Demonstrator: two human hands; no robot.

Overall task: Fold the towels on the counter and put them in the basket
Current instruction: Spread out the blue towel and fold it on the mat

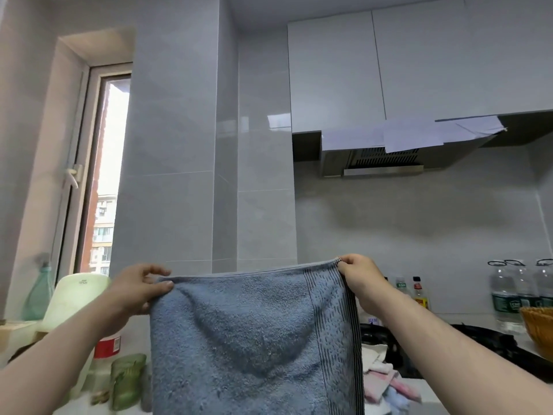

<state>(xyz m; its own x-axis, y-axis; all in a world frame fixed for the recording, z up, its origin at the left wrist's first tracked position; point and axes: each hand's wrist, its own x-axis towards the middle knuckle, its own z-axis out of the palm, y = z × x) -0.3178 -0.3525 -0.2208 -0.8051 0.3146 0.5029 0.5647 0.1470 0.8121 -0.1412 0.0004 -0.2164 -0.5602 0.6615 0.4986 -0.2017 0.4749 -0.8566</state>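
Note:
A blue-grey towel (pixel 254 339) with a dark striped band near its right edge hangs spread out in front of me, held up above the counter. My left hand (pixel 136 292) pinches its top left corner between thumb and fingers. My right hand (pixel 360 278) pinches the top right corner. The towel's lower part runs out of the frame. A woven wicker basket (pixel 538 327) shows partly at the right edge. Several other towels (pixel 389 384), pink, white and light blue, lie in a heap on the counter behind the held towel's right side.
At the left stand a pale green container (pixel 77 298), a green glass jar (pixel 127 381), a red-labelled canister (pixel 107 344) and a teal bottle (pixel 39 295). A black hob (pixel 490 339) lies at the right, with water bottles (pixel 505 298) and sauce bottles (pixel 419 292) behind. A range hood (pixel 383 160) hangs above.

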